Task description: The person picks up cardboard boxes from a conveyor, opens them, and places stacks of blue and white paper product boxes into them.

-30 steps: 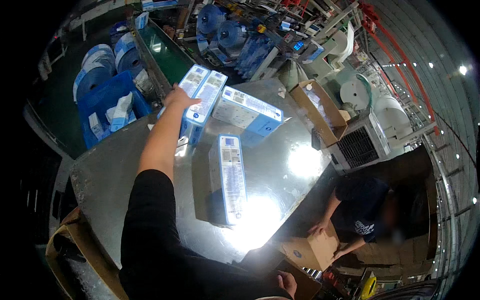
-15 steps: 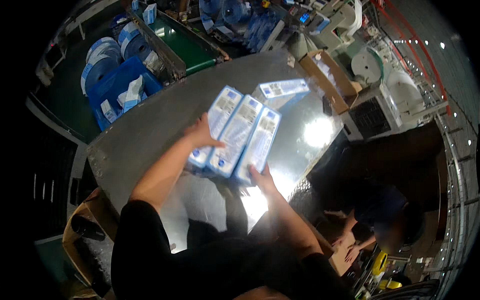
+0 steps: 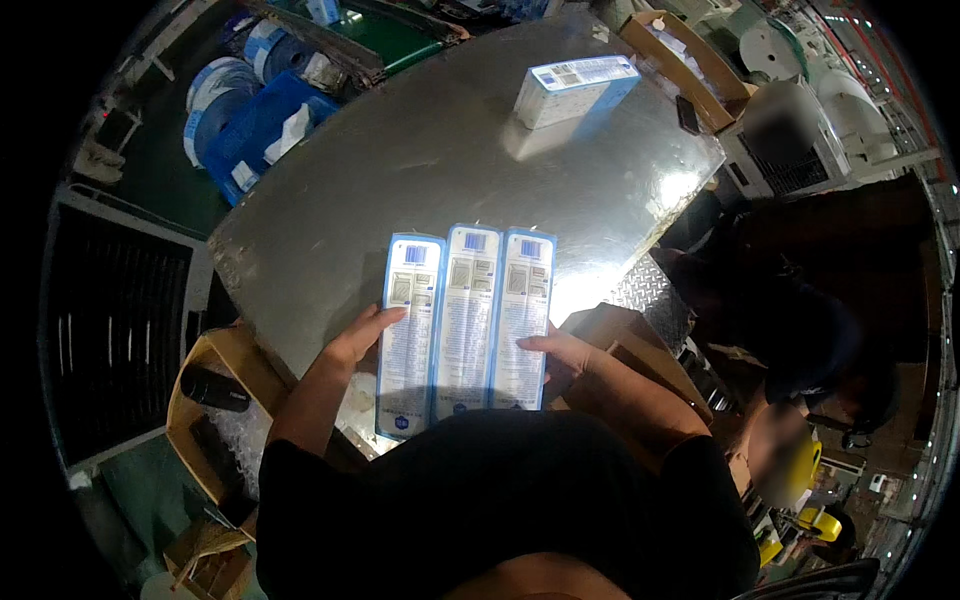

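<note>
3 long white-and-blue cardboard boxes (image 3: pixel 465 318) are clamped side by side between the left hand (image 3: pixel 357 338) and right hand (image 3: pixel 556 352), fingers pressed flat, apparently above the steel counter's (image 3: pixel 400 170) near edge; even inward pressure should be kept.

head cam: worn fisheye, looks steeply down | close over the steel table (image 3: pixel 420 170) near edge | rim bends hard | only one view
</note>
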The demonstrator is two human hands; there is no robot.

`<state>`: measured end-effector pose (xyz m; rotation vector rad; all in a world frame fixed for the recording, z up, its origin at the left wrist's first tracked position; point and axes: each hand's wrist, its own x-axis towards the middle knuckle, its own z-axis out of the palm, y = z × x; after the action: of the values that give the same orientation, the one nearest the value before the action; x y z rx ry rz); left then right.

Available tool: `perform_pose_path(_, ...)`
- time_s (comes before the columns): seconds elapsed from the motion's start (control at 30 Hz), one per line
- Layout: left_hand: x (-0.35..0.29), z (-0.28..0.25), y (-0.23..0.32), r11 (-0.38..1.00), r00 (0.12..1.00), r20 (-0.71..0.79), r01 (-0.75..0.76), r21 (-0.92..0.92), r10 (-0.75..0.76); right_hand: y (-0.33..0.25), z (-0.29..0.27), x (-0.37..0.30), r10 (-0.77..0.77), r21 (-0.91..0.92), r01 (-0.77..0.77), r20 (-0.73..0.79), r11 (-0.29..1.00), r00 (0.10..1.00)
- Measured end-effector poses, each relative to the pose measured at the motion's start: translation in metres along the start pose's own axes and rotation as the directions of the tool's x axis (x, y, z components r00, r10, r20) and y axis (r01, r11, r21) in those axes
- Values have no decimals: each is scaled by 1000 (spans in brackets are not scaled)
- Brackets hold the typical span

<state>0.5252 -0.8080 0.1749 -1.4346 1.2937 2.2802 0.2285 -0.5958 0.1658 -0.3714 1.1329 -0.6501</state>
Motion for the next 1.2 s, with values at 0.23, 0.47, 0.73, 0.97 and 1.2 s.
perform_pose_path(0.23, -46, 40, 15, 814, 786, 251, -581, -14, 565, 0, 6, -69, -645, -398, 546, -179, 738, 743)
perform_pose_path(0.47, -48, 205, 47, -274, 56, 552, -824, 496, 832, 11, -4, -245, -891, -827, 384, -271, 410, 365)
perform_pose_path(0.73, -22, 319, -7, 269, 619, 720, -785, 557, 315, 61, -17, -469, -583, -662, 135, -521, 737, 624)
perform_pose_path(0.97, 17, 255, -64, 576, 589, -86, -733, 362, 804, 185, -134, -256, -385, -548, -556, -836, 625, 391)
perform_pose_path(1.2, -8, 249, -132, 599, 654, -175, -507, 621, 736, 258, -173, -125, -332, -660, -462, -722, 592, 606)
